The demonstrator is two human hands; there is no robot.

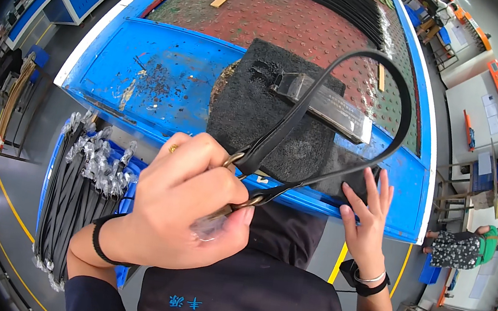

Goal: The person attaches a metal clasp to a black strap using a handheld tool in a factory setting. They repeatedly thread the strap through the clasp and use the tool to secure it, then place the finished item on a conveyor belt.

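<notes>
A black bag handle (405, 109) arches up in a loop over the worktable. My left hand (187, 204) is closed around its two ends, where brass-coloured rings and some clear plastic wrap show. Spread fingers on my right hand (369, 214) rest by the table's front edge, at a flat dark piece (337, 169) beneath the lower side of the loop. Behind the handle lies a worn black pad (240, 101). On that pad is a long, dark rectangular block (341, 114) with a shiny edge, partly crossed by the handle.
The blue table ledge (193, 55) carries dark stains. Beyond it, a bundle of black straps (323, 3) lies on a studded red-green surface. A blue bin (132, 169) of straps with plastic-wrapped ends stands at the left. Another person (464, 249) is at the far right.
</notes>
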